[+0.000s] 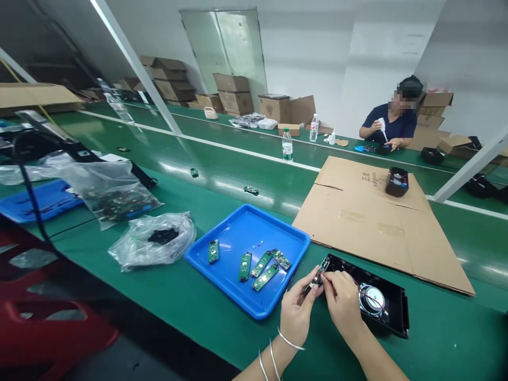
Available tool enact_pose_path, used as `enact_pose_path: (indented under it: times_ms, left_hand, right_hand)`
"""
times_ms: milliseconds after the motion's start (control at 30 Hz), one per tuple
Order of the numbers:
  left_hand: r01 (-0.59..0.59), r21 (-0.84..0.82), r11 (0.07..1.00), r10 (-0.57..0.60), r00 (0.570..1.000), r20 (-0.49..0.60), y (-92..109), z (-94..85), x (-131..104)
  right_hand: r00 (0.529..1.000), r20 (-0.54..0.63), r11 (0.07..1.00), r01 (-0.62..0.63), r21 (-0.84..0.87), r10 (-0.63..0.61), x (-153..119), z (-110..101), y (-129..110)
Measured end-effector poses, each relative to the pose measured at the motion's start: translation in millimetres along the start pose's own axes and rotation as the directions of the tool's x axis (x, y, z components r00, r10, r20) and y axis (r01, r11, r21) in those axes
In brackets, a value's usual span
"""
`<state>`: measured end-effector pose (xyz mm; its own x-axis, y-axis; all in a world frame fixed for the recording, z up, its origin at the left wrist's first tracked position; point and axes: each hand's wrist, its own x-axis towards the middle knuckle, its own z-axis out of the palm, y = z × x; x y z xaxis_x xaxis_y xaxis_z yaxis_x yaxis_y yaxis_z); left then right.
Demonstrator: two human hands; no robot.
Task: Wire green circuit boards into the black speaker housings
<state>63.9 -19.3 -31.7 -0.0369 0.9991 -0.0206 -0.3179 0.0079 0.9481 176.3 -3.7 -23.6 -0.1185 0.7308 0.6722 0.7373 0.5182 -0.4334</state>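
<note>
My left hand (294, 311) is closed around a small green circuit board (325, 262), held tilted just above the near edge of a black plastic housing. Pressed against the same board, the fingertips of my right hand (343, 300) are pinched together; what sits between them is too small to make out. The open black housing (401, 316) lies under and to the right of my hands, with a round speaker (373, 299) and thin red and black wires inside. Left of my hands, a blue tray (248, 307) holds several circuit boards (245, 266).
A flattened cardboard sheet (357, 227) lies beyond the housing, carrying another black speaker housing (397, 181). Plastic bags (153, 246) of parts are on the left. A water bottle (287, 145) and loose boards (251, 190) stand farther back. Across the bench a person (391, 119) works.
</note>
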Motion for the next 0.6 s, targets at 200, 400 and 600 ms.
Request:
enact_pose_path:
  times_ms: [200,400,600]
  left_hand:
    - [-0.024,-0.013,1.000,0.024,0.998,0.064,5,1.6,1]
    - [0.304,0.038,0.952,-0.305,0.925,0.226,18,-8.2,18]
    - [0.345,0.156,0.926,-0.378,0.869,0.319,13,-9.2,14]
  right_hand:
    - [0.997,0.010,0.997,0.072,-0.029,-0.072,1,-5,5]
    - [0.977,0.184,0.988,0.125,-0.087,-0.108,4,-33,8]
    - [0.902,0.261,0.868,-0.199,-0.454,0.344,-26,-89,52]
